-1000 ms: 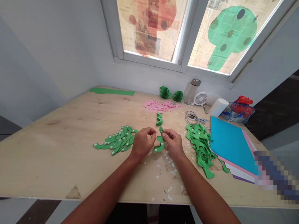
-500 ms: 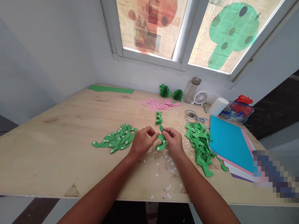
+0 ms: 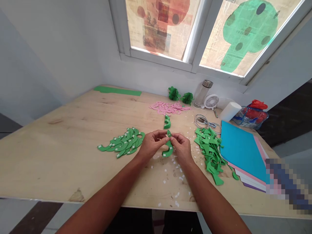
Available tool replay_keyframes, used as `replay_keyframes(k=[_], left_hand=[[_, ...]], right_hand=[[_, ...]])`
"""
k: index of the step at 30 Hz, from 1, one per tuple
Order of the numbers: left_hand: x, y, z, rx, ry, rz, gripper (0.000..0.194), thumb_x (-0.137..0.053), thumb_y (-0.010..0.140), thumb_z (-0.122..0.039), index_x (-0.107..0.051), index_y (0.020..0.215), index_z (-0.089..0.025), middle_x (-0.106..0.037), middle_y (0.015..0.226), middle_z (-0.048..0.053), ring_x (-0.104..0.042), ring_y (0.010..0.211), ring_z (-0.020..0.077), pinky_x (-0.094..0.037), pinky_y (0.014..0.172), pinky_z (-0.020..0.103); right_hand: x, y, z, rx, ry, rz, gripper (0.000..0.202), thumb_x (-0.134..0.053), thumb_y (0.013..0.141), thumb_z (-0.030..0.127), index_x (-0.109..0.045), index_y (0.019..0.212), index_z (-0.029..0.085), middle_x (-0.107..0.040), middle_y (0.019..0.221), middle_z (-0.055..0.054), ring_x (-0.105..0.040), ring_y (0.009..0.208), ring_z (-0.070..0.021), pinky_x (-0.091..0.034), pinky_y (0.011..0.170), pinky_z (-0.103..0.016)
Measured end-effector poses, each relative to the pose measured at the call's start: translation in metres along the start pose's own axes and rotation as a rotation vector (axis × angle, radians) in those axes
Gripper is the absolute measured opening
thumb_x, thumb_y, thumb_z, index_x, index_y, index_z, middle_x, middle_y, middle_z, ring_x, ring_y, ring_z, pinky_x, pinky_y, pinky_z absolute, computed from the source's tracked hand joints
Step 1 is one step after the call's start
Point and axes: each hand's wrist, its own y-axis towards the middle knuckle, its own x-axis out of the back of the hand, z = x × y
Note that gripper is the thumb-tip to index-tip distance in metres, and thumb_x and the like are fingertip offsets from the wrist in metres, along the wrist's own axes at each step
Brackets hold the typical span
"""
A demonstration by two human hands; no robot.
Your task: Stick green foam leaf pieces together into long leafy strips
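Note:
In front of me a green curved paper cutout [image 3: 167, 151] with small white squares on it is held over the table. My right hand [image 3: 180, 147] pinches its upper part between thumb and fingers. From the other side my left hand [image 3: 153, 143] closes on the same upper part, its thumb and fingertips meeting the right thumb. Just beyond the fingers lies a small stack of green cutouts [image 3: 167, 122]. To the left, a pile of similar green cutouts [image 3: 123, 143] with white squares spreads close to my left hand.
Green scraps [image 3: 210, 152] and coloured sheets [image 3: 240, 149] lie on the right. Scissors [image 3: 203, 121] rest behind the scraps. Pink cutouts [image 3: 168, 108], a glass bottle [image 3: 203, 93] and a small fan [image 3: 211, 101] are at the back. White bits [image 3: 181, 178] dot the wooden table [image 3: 60, 156].
My left hand has moved in to the right, and its fingertips now meet the upper part of the green cutout. The view has shifted slightly.

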Motion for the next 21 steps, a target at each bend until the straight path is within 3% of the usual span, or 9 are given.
replay_keyframes(k=[11,21], left_hand=[[-0.0007,0.0017,0.0023,0.008,-0.048,-0.098,0.026,-0.073,0.061,-0.034,-0.063,0.076,-0.015,-0.067,0.073,0.003,-0.062,0.067,0.0156,-0.050,0.062,0.026],[-0.0011,0.0018,-0.0007,0.028,-0.069,-0.110,0.023,-0.071,0.062,-0.035,-0.065,0.073,-0.015,-0.064,0.064,0.001,-0.057,0.061,0.0131,-0.046,0.060,0.024]], right_hand=[[-0.0018,-0.0022,-0.0018,-0.005,-0.073,0.019,0.019,-0.066,0.068,0.032,-0.068,0.080,0.018,-0.069,0.074,-0.003,-0.060,0.065,-0.0157,-0.048,0.059,-0.026],[-0.0036,-0.0035,-0.0003,-0.015,-0.072,0.022,0.018,-0.066,0.068,0.031,-0.067,0.079,0.017,-0.070,0.073,-0.003,-0.061,0.063,-0.0151,-0.048,0.058,-0.026]])
